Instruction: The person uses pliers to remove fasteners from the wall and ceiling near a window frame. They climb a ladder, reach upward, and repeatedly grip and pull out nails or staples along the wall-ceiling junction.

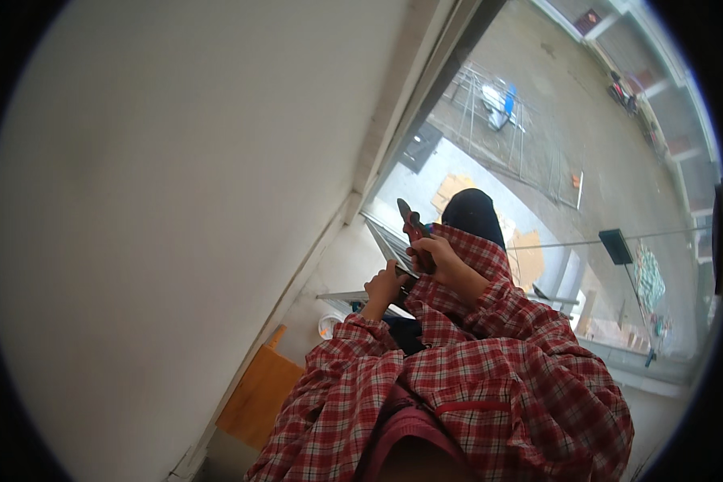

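Note:
My right hand (pixel 443 260) is closed around the red handles of a pair of pliers (pixel 412 222). The dark jaws point up and away to the left, and I cannot tell whether they are parted. Lower and to the left, my left hand (pixel 383 288) grips a dark object (pixel 405 285). Fingers and sleeve hide most of it, so its kind is unclear. Both hands are close together in front of my red plaid shirt (pixel 470 373). A dark-trousered knee (pixel 471 212) rises just beyond the right hand.
A white wall (pixel 181 181) stands close on the left. Grey metal bars (pixel 388 241) are beside the hands. Below are a white bucket (pixel 328 326) and a wooden stool (pixel 264 388). Through window glass on the right, cardboard (pixel 527 256) and a metal frame (pixel 506 147) lie outside.

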Demonstrator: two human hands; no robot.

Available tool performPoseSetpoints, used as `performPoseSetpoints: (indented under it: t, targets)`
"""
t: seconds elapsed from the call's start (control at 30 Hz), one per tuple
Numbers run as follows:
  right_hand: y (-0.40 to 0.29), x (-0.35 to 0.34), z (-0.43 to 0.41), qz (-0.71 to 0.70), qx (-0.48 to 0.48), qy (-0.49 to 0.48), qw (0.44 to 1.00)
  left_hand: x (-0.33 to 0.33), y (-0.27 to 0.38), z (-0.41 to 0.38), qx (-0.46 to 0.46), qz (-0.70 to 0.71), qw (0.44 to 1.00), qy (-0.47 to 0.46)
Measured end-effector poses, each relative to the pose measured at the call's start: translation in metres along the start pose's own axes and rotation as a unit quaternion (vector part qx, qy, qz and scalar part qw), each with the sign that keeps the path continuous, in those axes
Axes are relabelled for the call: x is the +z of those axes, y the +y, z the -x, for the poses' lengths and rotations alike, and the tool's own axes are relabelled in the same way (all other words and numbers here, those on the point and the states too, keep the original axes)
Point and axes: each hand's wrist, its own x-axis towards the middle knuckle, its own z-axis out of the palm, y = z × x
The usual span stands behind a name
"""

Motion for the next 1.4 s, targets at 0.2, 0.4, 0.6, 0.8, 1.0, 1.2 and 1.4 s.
performPoseSetpoints:
  t: [0.2, 0.4, 0.6, 0.8, 1.0, 1.2, 1.4]
  targets:
    - [-0.042, 0.01, -0.003, -0.058, 0.026, -0.132, 0.989, 0.005, 0.003, 0.002, -0.026, 0.011, 1.0, 0.005]
    - [-0.067, 0.008, -0.038, -0.074, 0.042, -0.193, 0.977, 0.004, 0.006, 0.014, -0.03, -0.107, 0.988, 0.105]
    - [-0.096, 0.001, -0.079, -0.078, 0.058, -0.199, 0.975, -0.16, 0.025, 0.091, 0.198, -0.072, 0.837, 0.505]
    - [-0.125, 0.008, -0.127, -0.091, 0.067, -0.195, 0.974, -0.366, 0.07, 0.209, 0.293, -0.489, 0.577, 0.585]
    - [-0.133, 0.022, -0.16, -0.135, 0.077, -0.183, 0.971, -0.4, 0.074, 0.218, 0.244, -0.65, 0.504, 0.514]
    - [-0.142, 0.031, -0.176, -0.157, 0.094, -0.161, 0.97, -0.396, 0.081, 0.219, 0.214, -0.666, 0.501, 0.509]
    - [-0.146, 0.039, -0.183, -0.175, 0.087, -0.136, 0.971, -0.396, 0.087, 0.219, 0.231, -0.665, 0.495, 0.509]
